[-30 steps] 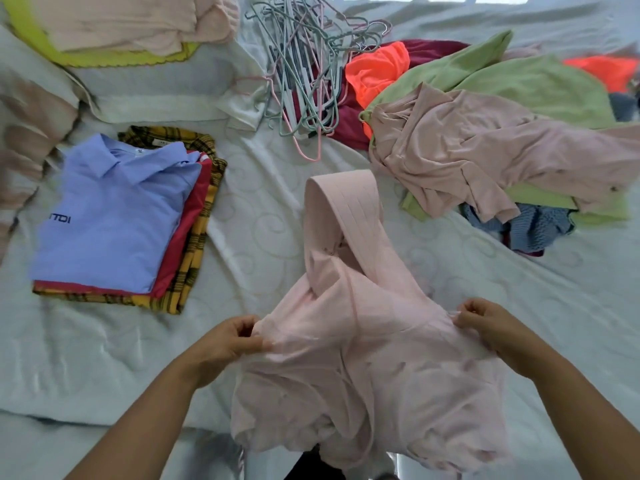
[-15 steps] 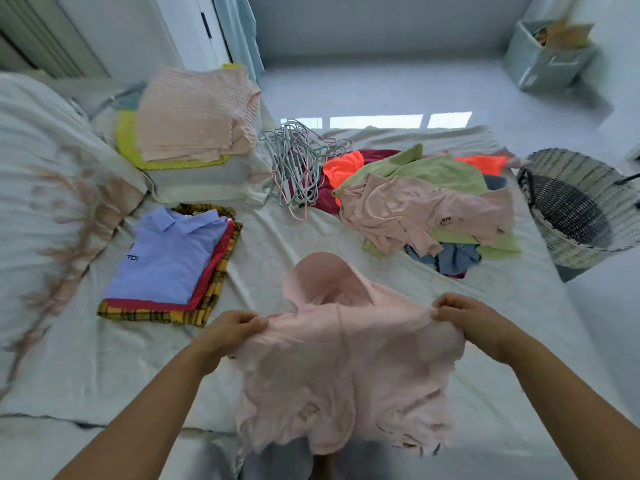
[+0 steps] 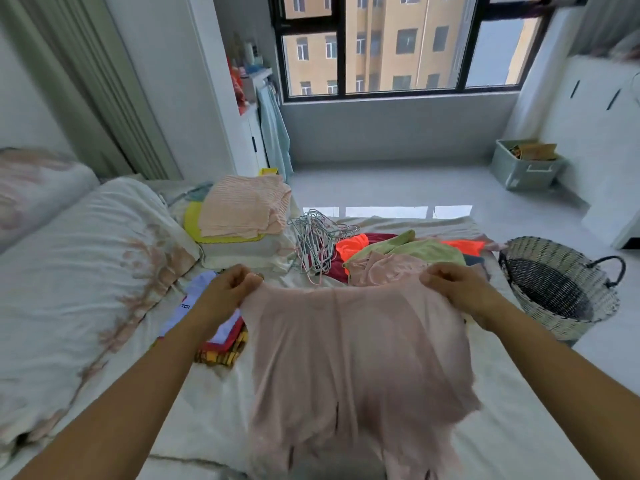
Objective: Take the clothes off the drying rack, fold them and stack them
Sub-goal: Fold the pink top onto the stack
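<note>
A pale pink garment [image 3: 356,355] hangs spread out in the air above the bed [image 3: 194,403]. My left hand [image 3: 228,289] pinches its top left corner and my right hand [image 3: 453,285] pinches its top right corner. Behind my left forearm lies a folded stack [image 3: 221,341] with a blue shirt on top, red and yellow plaid below. Unfolded clothes [image 3: 408,254] in green, orange, pink and dark red lie in a heap beyond the garment, partly hidden by it.
A bunch of wire hangers [image 3: 315,237] lies on the bed's far side. Another folded pile [image 3: 242,209], peach over yellow, sits at the far left. A woven basket [image 3: 561,289] stands on the floor to the right, a grey crate [image 3: 526,166] by the wall. Pillows lie left.
Both hands lifted the pink garment off the bed and pulled it out wide, so it hangs flat now. My head rose, bringing the window and floor into view.
</note>
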A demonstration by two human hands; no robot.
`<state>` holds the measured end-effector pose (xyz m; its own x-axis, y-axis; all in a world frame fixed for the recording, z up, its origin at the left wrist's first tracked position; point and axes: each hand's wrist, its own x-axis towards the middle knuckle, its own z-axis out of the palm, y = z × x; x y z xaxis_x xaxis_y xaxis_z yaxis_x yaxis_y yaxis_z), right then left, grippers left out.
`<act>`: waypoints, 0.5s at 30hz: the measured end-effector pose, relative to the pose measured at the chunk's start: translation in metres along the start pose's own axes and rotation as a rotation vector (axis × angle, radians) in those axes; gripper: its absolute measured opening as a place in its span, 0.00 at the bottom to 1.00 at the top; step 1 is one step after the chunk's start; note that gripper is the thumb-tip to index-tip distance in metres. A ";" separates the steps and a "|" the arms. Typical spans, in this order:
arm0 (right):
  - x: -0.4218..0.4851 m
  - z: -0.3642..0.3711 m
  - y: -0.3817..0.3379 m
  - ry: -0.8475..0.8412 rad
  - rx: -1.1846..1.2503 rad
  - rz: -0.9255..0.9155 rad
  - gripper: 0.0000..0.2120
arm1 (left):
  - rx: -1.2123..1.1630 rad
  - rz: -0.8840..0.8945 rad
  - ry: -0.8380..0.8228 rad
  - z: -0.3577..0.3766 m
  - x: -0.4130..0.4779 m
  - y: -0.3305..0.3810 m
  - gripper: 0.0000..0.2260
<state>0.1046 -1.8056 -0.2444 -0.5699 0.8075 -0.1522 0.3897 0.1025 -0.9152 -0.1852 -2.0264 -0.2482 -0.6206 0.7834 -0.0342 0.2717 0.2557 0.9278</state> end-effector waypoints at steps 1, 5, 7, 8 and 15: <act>-0.003 -0.006 -0.016 0.023 0.043 -0.064 0.10 | -0.014 0.048 0.024 -0.006 0.000 0.017 0.10; -0.016 -0.029 -0.064 0.109 0.203 -0.181 0.07 | -0.169 0.125 0.022 -0.023 -0.010 0.068 0.06; -0.023 -0.036 -0.075 0.145 0.165 -0.200 0.08 | 0.029 -0.003 -0.162 -0.024 -0.020 0.069 0.09; -0.026 -0.037 -0.078 0.156 0.119 -0.215 0.08 | 0.161 -0.084 -0.256 -0.024 -0.024 0.066 0.11; -0.034 -0.051 -0.105 0.284 0.070 -0.363 0.10 | -0.028 0.167 0.080 -0.035 -0.021 0.103 0.09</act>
<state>0.1201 -1.8143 -0.1240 -0.4363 0.8544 0.2822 0.1461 0.3767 -0.9147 -0.1702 -2.0362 -0.1389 -0.6257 0.7656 0.1496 0.3554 0.1091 0.9283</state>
